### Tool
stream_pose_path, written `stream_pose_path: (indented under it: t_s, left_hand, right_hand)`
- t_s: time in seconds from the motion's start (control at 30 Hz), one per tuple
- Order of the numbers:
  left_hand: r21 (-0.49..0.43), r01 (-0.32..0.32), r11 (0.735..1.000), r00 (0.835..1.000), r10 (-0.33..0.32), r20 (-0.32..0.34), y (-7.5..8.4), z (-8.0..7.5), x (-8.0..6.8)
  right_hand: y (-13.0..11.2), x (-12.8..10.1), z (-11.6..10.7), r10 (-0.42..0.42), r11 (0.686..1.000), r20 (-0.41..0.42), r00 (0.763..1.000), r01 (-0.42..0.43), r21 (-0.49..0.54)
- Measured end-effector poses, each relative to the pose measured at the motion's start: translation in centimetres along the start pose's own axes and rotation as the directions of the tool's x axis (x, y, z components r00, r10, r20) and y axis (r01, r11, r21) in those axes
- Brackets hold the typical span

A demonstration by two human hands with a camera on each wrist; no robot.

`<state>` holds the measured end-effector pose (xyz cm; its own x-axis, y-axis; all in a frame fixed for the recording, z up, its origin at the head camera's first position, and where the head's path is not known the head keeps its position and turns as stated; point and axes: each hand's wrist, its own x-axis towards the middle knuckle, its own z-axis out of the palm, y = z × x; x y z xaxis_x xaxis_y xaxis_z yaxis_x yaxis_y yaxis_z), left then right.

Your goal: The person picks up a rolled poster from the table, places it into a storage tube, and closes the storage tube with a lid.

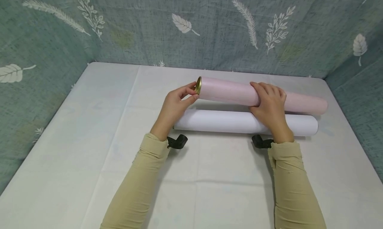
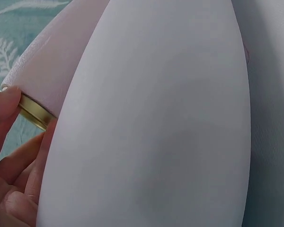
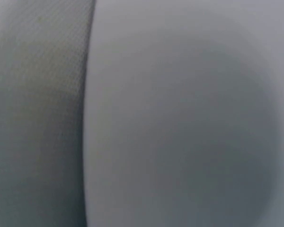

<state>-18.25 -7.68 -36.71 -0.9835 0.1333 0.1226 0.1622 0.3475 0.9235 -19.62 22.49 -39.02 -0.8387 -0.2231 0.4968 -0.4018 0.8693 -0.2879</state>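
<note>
A long pink cardboard tube (image 1: pixel 227 90) lies slanted at the back of the table, its left end tipped with a gold metal end cap (image 1: pixel 198 85). My left hand (image 1: pixel 176 101) pinches that cap's rim between thumb and fingers; the left wrist view shows the gold cap (image 2: pixel 35 113) up close. Around the pink tube's middle, my right hand (image 1: pixel 270 104) grips from above. In front of it lies a white tube or roll (image 1: pixel 218 121), partly under both wrists. This white roll (image 2: pixel 151 113) fills most of the left wrist view and hides part of the left hand.
A white cloth covers the table (image 1: pixel 227 202). Green-grey leaf-patterned curtains (image 1: pixel 206 29) stand along its back and sides. Black wrist mounts (image 1: pixel 178 142) sit just in front of the white roll. A blurred pale surface (image 3: pixel 180 113) fills most of the right wrist view.
</note>
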Motion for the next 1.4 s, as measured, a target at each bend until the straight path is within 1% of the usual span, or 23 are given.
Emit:
stream_pose_path:
  t_s: [0.2, 0.33, 0.43, 0.53, 0.6, 0.7, 0.77, 0.93, 1.1, 1.2, 1.3, 1.4]
  left_hand:
    - [-0.051, 0.011, 0.999, 1.000, -0.011, 0.005, 2.5, -0.3, -1.2]
    - [-0.101, 0.030, 0.994, 0.999, -0.029, 0.015, 2.0, -0.2, -1.0]
    - [-0.190, 0.053, 0.980, 0.998, -0.049, 0.025, 1.2, 0.1, -0.5]
    - [-0.232, 0.077, 0.970, 0.997, -0.073, 0.023, 1.6, 0.3, -0.7]
    - [-0.227, 0.087, 0.970, 0.996, -0.084, 0.019, 2.0, 0.3, -0.8]
    - [-0.186, 0.087, 0.979, 0.996, -0.090, -0.005, 2.7, 0.4, -1.2]
    - [-0.184, 0.081, 0.980, 0.996, -0.087, -0.024, 2.3, 0.6, -1.0]
    - [-0.181, 0.070, 0.981, 0.994, -0.083, -0.070, 0.5, 1.2, -0.2]
    - [-0.172, 0.070, 0.983, 0.990, -0.089, -0.105, 0.2, 1.6, -0.1]
    - [-0.177, 0.056, 0.983, 0.989, -0.078, -0.123, 0.2, 1.7, -0.1]
    - [-0.191, 0.042, 0.981, 0.989, -0.068, -0.135, 0.2, 1.8, -0.1]
    - [-0.190, 0.045, 0.981, 0.988, -0.072, -0.139, 0.1, 1.8, -0.2]
  right_hand:
    - [0.0, 0.0, -0.1, -0.002, 1.000, -0.003, 1.000, 0.002, 0.012]
    - [0.1, 0.0, -0.1, -0.003, 1.000, -0.007, 1.000, 0.003, 0.021]
    - [0.1, 0.0, -0.1, -0.004, 1.000, -0.009, 1.000, 0.005, 0.024]
    - [0.1, -0.1, -0.1, -0.010, 1.000, -0.013, 1.000, 0.010, 0.025]
    - [0.2, -0.1, -0.1, -0.012, 1.000, -0.017, 1.000, 0.012, 0.024]
    - [0.2, -0.2, 0.0, -0.013, 1.000, -0.018, 1.000, 0.013, 0.024]
    - [0.2, -0.2, 0.0, -0.012, 1.000, -0.017, 1.000, 0.012, 0.025]
    - [0.2, -0.2, 0.0, -0.013, 1.000, -0.024, 1.000, 0.014, 0.023]
    - [0.1, -0.1, 0.0, -0.005, 1.000, -0.016, 1.000, 0.005, 0.024]
    - [0.1, -0.1, 0.0, -0.001, 1.000, -0.007, 1.000, 0.002, 0.022]
    - [0.1, -0.1, 0.0, 0.000, 1.000, -0.007, 1.000, 0.000, 0.024]
    - [0.1, -0.1, 0.0, -0.007, 1.000, -0.013, 1.000, 0.007, 0.023]
